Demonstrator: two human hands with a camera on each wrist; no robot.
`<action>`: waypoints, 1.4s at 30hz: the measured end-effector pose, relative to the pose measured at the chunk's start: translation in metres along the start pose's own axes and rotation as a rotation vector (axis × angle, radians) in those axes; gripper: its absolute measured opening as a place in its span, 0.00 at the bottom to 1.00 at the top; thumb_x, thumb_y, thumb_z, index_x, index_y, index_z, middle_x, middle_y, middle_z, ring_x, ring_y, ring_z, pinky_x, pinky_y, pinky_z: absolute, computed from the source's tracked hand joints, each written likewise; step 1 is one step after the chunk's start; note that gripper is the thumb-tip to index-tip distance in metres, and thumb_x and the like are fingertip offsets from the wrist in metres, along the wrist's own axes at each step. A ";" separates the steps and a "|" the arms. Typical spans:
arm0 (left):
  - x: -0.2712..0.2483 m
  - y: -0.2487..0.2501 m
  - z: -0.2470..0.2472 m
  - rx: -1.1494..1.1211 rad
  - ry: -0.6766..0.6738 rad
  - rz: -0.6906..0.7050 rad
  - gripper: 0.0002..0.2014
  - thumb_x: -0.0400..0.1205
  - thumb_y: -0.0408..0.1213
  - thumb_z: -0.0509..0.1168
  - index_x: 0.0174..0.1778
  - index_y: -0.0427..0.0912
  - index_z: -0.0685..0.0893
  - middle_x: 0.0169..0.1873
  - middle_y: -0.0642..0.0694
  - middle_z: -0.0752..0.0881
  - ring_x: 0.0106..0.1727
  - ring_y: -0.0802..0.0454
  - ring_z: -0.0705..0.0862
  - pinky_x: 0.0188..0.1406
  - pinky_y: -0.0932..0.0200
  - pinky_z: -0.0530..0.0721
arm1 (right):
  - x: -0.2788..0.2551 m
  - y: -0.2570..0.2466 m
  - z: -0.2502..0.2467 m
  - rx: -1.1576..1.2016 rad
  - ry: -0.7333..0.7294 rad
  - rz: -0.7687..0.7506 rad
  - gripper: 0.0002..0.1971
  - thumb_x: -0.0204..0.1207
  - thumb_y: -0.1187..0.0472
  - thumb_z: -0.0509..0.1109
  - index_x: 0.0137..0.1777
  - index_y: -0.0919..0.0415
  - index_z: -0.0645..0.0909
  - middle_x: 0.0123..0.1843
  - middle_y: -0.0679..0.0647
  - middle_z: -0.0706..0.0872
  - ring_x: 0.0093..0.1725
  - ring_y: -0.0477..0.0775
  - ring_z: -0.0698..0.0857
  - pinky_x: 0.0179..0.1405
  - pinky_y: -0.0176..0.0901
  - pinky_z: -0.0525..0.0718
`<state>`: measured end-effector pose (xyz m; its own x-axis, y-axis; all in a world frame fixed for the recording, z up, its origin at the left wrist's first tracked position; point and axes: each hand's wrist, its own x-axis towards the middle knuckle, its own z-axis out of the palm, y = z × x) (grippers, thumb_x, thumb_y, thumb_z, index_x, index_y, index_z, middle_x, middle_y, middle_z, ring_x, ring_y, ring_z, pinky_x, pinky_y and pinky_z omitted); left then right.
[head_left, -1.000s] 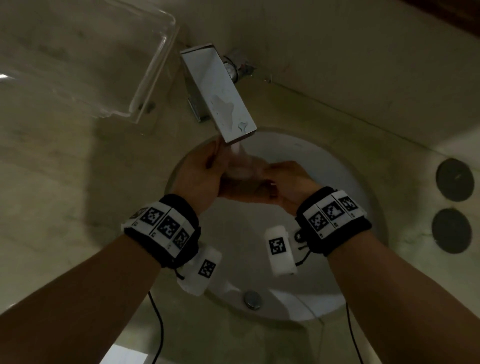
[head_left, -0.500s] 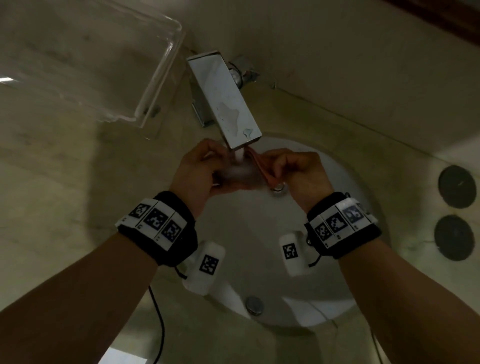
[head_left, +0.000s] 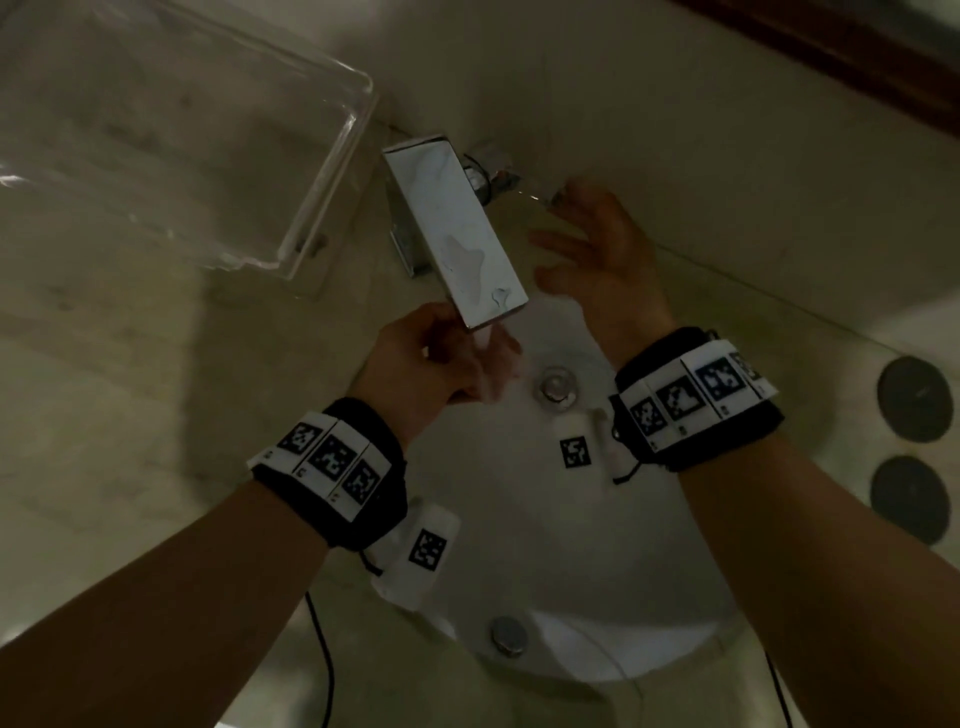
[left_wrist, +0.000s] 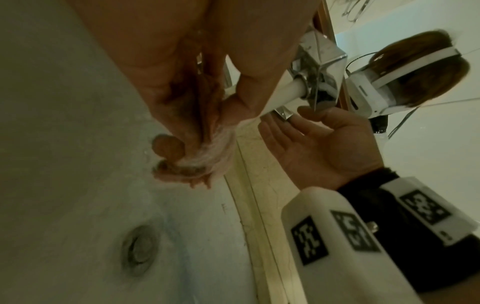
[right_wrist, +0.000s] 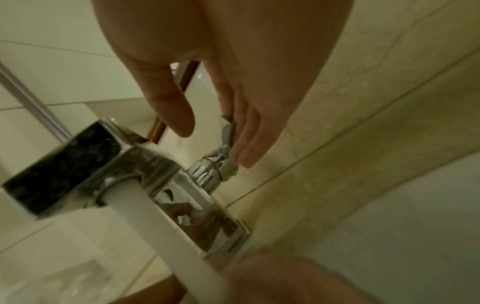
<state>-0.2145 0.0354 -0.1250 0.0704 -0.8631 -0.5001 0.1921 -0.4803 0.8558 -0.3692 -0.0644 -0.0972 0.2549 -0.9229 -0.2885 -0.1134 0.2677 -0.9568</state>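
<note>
Water (head_left: 483, 338) runs from the flat chrome faucet (head_left: 457, 228) into the white basin (head_left: 597, 597). My left hand (head_left: 447, 364) is under the stream with its fingers curled into a cup (left_wrist: 187, 144). A wrinkled reddish-brown patch lies in that palm; I cannot tell whether it is skin or a thing. My right hand (head_left: 571, 234) is up at the small chrome lever (head_left: 498, 174) on the faucet's right side. Its straight fingers (right_wrist: 249, 148) lie against the lever (right_wrist: 226, 131), the thumb apart from it.
A clear plastic tray (head_left: 182, 135) stands on the marble counter (head_left: 104, 415) left of the faucet. The drain (head_left: 556, 384) sits in the basin below the stream. Two dark round discs (head_left: 914, 400) lie on the counter at right. The wall rises just behind the faucet.
The hands were rubbing together under the stream. My right hand has left the water and gone up and right to the lever. The left hand has stayed under the water.
</note>
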 end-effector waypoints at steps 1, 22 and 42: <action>0.000 0.001 0.000 -0.007 -0.008 0.001 0.21 0.71 0.11 0.65 0.59 0.28 0.82 0.42 0.38 0.85 0.38 0.52 0.89 0.28 0.66 0.84 | 0.004 -0.005 0.003 0.005 -0.003 -0.011 0.35 0.67 0.81 0.68 0.75 0.63 0.67 0.66 0.54 0.76 0.62 0.53 0.82 0.50 0.41 0.85; 0.000 0.006 0.000 -0.164 -0.132 0.013 0.36 0.57 0.15 0.64 0.65 0.31 0.77 0.23 0.55 0.83 0.28 0.52 0.85 0.28 0.48 0.90 | -0.043 0.043 -0.005 -0.290 -0.352 0.226 0.22 0.72 0.66 0.77 0.66 0.56 0.79 0.59 0.54 0.86 0.60 0.51 0.85 0.63 0.51 0.84; -0.009 -0.007 0.011 0.156 -0.161 0.092 0.18 0.73 0.23 0.66 0.23 0.50 0.86 0.50 0.47 0.91 0.52 0.43 0.89 0.45 0.50 0.87 | -0.071 0.044 -0.027 -0.127 -0.143 0.223 0.09 0.76 0.68 0.73 0.54 0.69 0.83 0.45 0.62 0.88 0.40 0.56 0.89 0.37 0.46 0.90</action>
<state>-0.2273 0.0448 -0.1245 -0.0791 -0.9121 -0.4023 0.0374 -0.4060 0.9131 -0.4184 0.0052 -0.1178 0.3421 -0.7943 -0.5020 -0.2993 0.4142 -0.8595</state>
